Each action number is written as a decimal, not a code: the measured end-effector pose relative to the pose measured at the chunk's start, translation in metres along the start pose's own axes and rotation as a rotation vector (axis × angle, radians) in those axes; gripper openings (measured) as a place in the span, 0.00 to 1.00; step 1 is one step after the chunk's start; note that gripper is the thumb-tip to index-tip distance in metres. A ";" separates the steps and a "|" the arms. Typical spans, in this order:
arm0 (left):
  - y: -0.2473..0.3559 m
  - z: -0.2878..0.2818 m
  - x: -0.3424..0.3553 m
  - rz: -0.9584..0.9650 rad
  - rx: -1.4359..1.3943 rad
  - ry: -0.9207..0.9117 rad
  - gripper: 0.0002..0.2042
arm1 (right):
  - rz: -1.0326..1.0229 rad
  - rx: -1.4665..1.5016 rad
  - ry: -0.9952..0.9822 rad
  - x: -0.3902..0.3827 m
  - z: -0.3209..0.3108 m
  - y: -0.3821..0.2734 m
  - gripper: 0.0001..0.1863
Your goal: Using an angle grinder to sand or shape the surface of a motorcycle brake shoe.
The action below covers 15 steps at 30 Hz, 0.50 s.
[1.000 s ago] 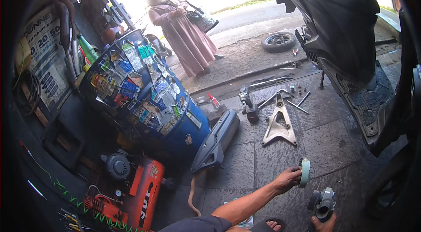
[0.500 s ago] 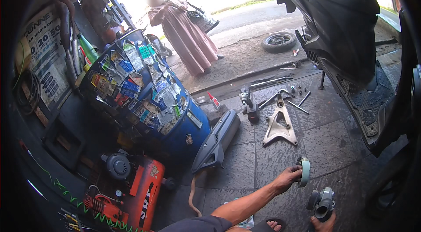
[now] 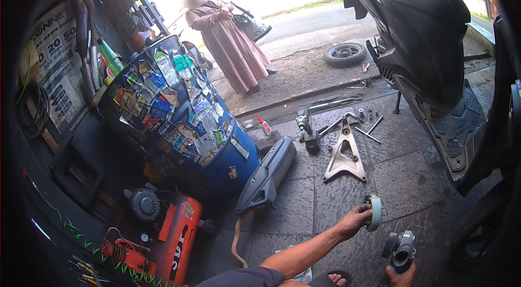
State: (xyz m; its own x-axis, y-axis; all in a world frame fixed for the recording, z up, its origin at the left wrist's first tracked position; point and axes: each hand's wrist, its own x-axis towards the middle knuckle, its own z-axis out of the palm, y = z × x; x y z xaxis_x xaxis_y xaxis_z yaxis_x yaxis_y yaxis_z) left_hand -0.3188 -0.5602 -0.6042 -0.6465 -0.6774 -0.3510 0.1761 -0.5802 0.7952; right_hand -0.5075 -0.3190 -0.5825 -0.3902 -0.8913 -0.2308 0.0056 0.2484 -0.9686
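My left hand is closed on the edge of a pale green, curved band, held upright above the dark floor tiles; I cannot tell its exact kind. Lower down and to the right, my right hand grips a grey metal part with a round opening. The two held pieces are apart. Beyond them a triangular metal bracket lies flat on the tiles. Near the bracket rest a cordless drill and a T-handle wrench.
A scooter stands at the right. On the left are a blue drum covered with flattened packets, an exhaust muffler and a red air compressor. A wheel lies outside, and a person stands near the drum.
Both hands keep their holds and have barely moved. The metal part in my right hand has turned slightly. The standing person's arms have come lower, in front of the body.
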 end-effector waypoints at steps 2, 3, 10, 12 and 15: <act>0.000 -0.002 0.000 -0.018 0.027 -0.006 0.19 | 0.008 -0.041 0.011 0.001 -0.001 -0.007 0.30; 0.001 -0.003 0.000 -0.019 0.030 -0.003 0.19 | 0.017 -0.082 0.022 0.002 0.000 -0.009 0.29; -0.002 0.000 0.000 -0.003 -0.015 0.005 0.20 | 0.017 -0.140 0.034 -0.001 -0.004 -0.003 0.28; -0.002 0.001 -0.002 0.007 -0.021 -0.008 0.20 | 0.038 -0.070 0.027 -0.003 -0.003 -0.006 0.28; -0.003 0.001 -0.005 -0.001 -0.017 0.009 0.20 | -0.013 -0.108 0.032 -0.004 -0.005 0.005 0.27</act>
State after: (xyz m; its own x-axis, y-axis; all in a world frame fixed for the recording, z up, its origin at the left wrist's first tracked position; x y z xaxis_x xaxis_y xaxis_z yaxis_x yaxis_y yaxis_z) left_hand -0.3168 -0.5544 -0.6042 -0.6396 -0.6812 -0.3562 0.1884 -0.5881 0.7865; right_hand -0.5101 -0.3125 -0.5858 -0.4189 -0.8825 -0.2137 -0.0980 0.2780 -0.9556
